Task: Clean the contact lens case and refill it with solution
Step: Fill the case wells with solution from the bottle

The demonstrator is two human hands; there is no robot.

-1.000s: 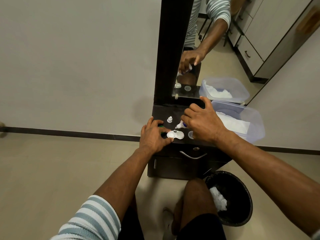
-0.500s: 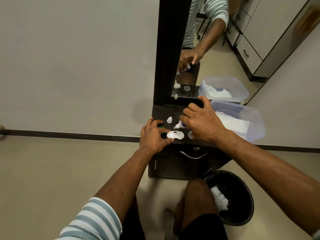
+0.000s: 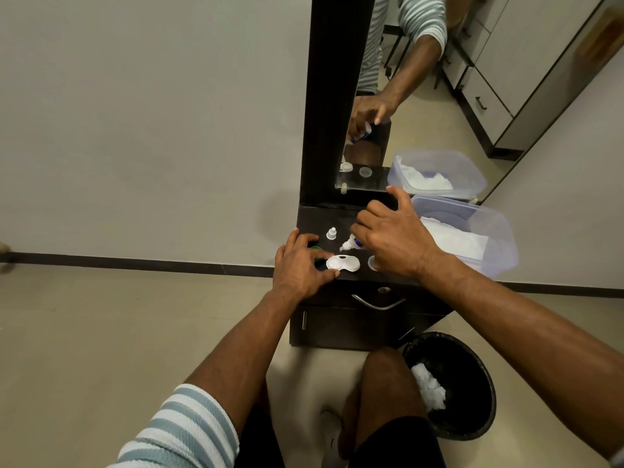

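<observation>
A white two-well contact lens case (image 3: 343,263) lies open on the dark cabinet top (image 3: 314,219). My left hand (image 3: 300,268) pinches its left end between thumb and fingers. My right hand (image 3: 391,243) grips a small solution bottle (image 3: 351,244), tilted with its white nozzle pointing down-left just above the case. The bottle's clear cap (image 3: 331,233) stands behind the case. A green lid (image 3: 316,251) peeks out under my left fingers, and a clear lid (image 3: 372,262) lies partly hidden under my right hand.
A clear plastic tub (image 3: 496,238) with white tissues sits on the cabinet's right side. A mirror (image 3: 371,96) in a dark frame rises behind. A black bin (image 3: 472,376) holding crumpled tissue stands on the floor at right. The cabinet drawer handle (image 3: 378,303) faces me.
The right hand with the bottle has shifted very slightly; the left hand stays holding the case. Otherwise nothing has visibly changed.
</observation>
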